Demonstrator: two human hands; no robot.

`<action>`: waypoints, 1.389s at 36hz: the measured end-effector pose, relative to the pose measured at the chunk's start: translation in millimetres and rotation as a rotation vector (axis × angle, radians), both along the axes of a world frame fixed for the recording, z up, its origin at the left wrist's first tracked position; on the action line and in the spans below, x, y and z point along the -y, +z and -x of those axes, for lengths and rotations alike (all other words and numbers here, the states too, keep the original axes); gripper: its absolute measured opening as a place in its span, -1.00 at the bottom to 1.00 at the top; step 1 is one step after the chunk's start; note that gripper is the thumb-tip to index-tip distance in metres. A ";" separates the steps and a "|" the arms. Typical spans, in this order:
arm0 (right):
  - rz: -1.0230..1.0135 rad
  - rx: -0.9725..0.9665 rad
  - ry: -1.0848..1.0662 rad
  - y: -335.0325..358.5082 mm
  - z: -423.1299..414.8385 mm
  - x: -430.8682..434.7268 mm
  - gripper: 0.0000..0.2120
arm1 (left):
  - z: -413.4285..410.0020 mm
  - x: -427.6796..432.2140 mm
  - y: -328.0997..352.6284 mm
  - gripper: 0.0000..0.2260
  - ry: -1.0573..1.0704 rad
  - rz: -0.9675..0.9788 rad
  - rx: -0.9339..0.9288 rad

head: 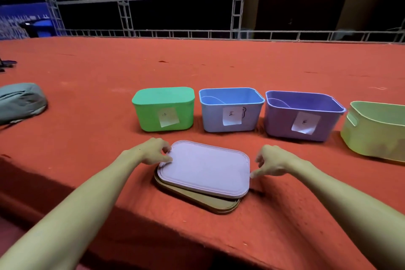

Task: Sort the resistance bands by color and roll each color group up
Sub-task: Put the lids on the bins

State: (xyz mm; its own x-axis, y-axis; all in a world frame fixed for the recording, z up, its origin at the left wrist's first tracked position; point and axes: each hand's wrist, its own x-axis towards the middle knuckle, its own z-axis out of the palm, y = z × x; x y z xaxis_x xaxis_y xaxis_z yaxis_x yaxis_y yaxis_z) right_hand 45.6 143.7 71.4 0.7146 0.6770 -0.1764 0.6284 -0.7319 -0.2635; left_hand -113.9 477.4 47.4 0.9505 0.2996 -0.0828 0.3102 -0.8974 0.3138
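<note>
A pale purple lid (206, 169) lies on top of an olive lid (219, 205) on the red table in front of me. My left hand (154, 151) pinches the purple lid's far left corner, thumb on its top. My right hand (271, 162) hovers at the lid's right edge with loosely curled fingers, its index tip just at the rim. Behind stand a green bin (164, 109) closed by its lid, an open blue bin (231, 109) and an open purple bin (302, 116), each with a white paper label. I cannot make out any resistance bands.
A yellow-green bin (374, 129) sits at the far right, cut off by the frame. A grey-green bag (20, 101) lies at the left. The table's front edge (131, 221) runs diagonally under my arms. A metal railing (219, 34) lines the far side.
</note>
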 end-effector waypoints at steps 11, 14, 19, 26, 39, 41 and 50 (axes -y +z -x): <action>-0.119 -0.165 -0.120 -23.7 8.9 -12.2 -0.63 | -6.1 16.2 14.1 -0.79 0.109 0.068 -0.002; -0.267 -0.278 -0.201 -27.1 9.2 -11.6 -0.68 | -5.3 17.6 18.1 -0.81 0.102 0.078 0.029; -0.482 -0.374 -0.329 -26.6 5.7 -10.1 -0.59 | -8.0 14.0 22.4 -0.77 0.134 0.137 0.112; -0.790 -0.421 -0.420 -8.0 -13.7 -1.4 -0.47 | -19.8 32.0 45.7 -0.58 0.239 0.536 0.396; -1.075 -0.337 -0.376 58.2 -28.5 24.4 -0.44 | -49.6 74.6 81.6 -0.66 0.314 1.009 0.611; -1.014 -0.204 -0.332 65.6 -29.3 33.2 -0.55 | -52.5 77.6 82.8 -0.86 0.271 0.971 0.643; -0.787 -0.171 -0.001 90.8 -38.4 61.9 -0.87 | -63.1 67.4 86.7 -0.42 0.050 0.932 0.415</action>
State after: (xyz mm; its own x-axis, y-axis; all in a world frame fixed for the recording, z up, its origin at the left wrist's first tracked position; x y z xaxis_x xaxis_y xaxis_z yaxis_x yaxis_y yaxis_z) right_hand 84.0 81.8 162.2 0.7211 0.6481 0.2447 0.5321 -0.2920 -0.7947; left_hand -50.8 410.1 134.0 0.9453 0.3248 0.0297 0.0484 -0.2300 0.9720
